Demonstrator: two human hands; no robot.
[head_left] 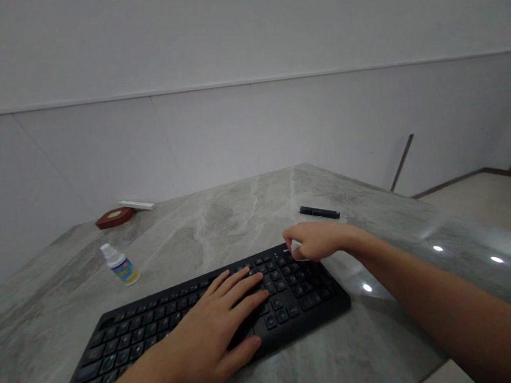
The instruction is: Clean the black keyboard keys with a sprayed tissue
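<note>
A black keyboard lies at a slant across the near part of the marbled table. My left hand rests flat on its keys, fingers spread and thumb over the front edge. At the keyboard's far right corner, my right hand is closed on a small white wipe, which touches the top right of the keyboard. Most of the wipe is hidden in the fingers; whether it is tissue or cloth I cannot tell.
A small white bottle with a blue and yellow label stands left of the keyboard. Beyond my right hand lies a black pen. A dark red wooden object and a white strip sit at the back left, by the wall.
</note>
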